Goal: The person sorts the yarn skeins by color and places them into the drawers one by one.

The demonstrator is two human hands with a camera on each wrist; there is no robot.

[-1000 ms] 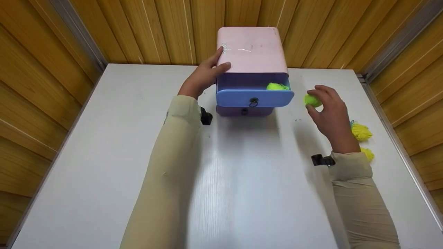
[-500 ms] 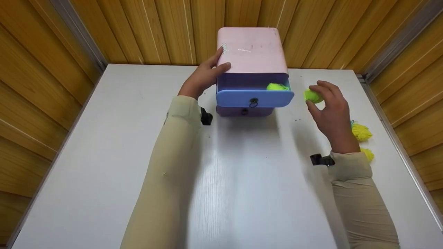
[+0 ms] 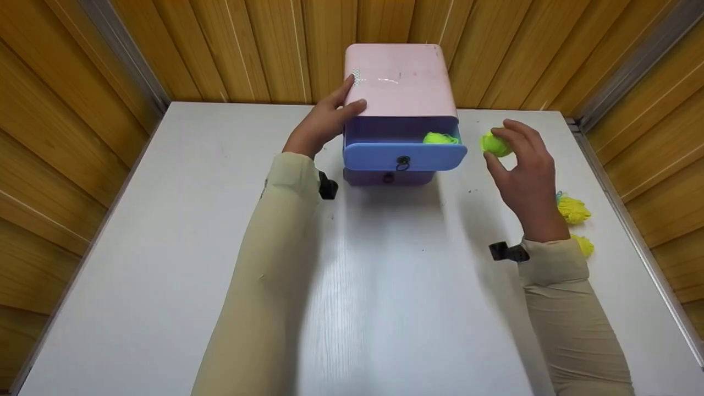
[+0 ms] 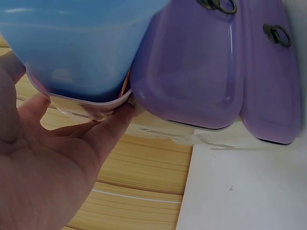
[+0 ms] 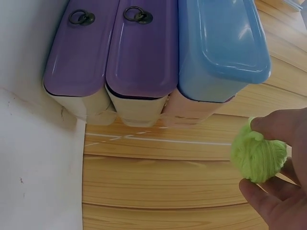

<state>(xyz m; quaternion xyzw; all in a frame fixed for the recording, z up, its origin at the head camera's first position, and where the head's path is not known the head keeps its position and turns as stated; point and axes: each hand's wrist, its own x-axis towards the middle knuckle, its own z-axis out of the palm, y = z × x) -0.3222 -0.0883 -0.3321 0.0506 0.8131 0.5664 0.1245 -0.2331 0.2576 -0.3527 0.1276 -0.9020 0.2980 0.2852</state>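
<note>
Nearest the viewer, the left sleeve [image 3: 247,280] and the right sleeve [image 3: 572,319] extend over the white table [image 3: 407,319]. Beside the right wrist, a yellow yarn bundle [image 3: 574,210] and a second yellow bundle [image 3: 584,246], partly hidden by the cuff, lie on the tabletop. Further in, the right hand [image 3: 528,170] pinches a green yarn ball [image 3: 493,144] between thumb and fingers, the grip only as wide as the ball, which is clear of the table and to the right of the blue drawer [image 3: 379,157], not touching it. That drawer is pulled out, with another green ball [image 3: 440,138] inside at its right end. The step in hand is judged to be carrying the held ball to the drawer; the next move would call for bringing it left, over the drawer's wall, and loosening the pinch above the free space inside. Beyond the drawer front, the left hand [image 3: 324,118] is spread against the left side of the pink cabinet [image 3: 407,82], thumb resting on its top, apparently to steady it; it grips no loose item. Two purple drawers [image 5: 143,57] beneath are closed. Farthest back stands the wood-panelled wall [image 3: 264,49].
</note>
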